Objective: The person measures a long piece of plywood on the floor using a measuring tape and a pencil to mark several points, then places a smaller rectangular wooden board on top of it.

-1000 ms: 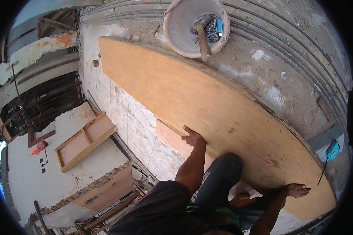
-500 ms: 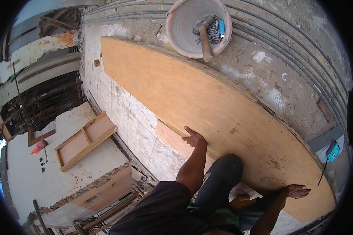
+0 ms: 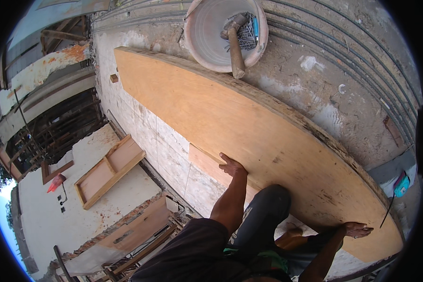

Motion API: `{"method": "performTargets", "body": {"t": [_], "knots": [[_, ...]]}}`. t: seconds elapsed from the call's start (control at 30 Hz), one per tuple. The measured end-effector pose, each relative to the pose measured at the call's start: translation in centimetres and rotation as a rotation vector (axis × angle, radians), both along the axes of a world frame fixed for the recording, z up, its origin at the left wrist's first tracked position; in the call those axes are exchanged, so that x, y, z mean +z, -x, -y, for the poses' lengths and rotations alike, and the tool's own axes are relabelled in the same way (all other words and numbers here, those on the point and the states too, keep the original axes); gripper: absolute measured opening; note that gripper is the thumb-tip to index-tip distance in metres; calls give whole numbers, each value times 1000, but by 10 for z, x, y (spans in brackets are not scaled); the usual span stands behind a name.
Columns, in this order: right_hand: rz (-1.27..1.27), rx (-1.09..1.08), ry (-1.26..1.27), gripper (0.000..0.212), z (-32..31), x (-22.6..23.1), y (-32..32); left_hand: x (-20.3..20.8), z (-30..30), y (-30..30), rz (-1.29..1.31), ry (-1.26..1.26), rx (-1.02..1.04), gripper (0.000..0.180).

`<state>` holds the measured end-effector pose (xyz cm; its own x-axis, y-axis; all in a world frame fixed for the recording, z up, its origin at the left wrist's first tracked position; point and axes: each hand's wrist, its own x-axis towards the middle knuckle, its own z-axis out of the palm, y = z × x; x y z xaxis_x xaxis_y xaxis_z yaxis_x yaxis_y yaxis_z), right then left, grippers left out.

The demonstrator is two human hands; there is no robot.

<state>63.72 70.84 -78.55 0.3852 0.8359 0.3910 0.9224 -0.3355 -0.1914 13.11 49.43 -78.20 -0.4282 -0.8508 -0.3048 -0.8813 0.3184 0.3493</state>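
A long plywood panel [image 3: 221,122] lies across the middle, its far long edge dark and rough. My left hand [image 3: 232,165] rests at the panel's near edge, fingers spread, some reaching past the rim. My right hand [image 3: 357,229] lies on the panel near its right end, fingers stretched out to the right. Neither hand has a tool in it. My bent knee [image 3: 271,199] is against the near edge between the two hands. The undersides of both palms are hidden.
Beyond the panel stands a pale bucket [image 3: 199,35] holding nails [image 3: 246,35] and a hammer [image 3: 235,51]. Long steel bars [image 3: 324,56] run along the ground behind. A teal tape measure [image 3: 402,185] is at the right. A wooden frame [image 3: 109,171] lies at left.
The view has turned slightly, so the bucket and the panel's left end sit further left in the picture. Both hands keep their places on the plywood panel.
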Motion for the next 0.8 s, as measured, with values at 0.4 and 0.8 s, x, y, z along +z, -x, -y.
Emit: {"method": "performTargets", "body": {"t": [0.4,0.8], "knots": [[-54,-41,42,72,-3,9,12,2,-5,1,-4,-30,24,101],[-101,-45,15,73,-4,10,18,3,-6,1,-20,-72,31,102]]}}
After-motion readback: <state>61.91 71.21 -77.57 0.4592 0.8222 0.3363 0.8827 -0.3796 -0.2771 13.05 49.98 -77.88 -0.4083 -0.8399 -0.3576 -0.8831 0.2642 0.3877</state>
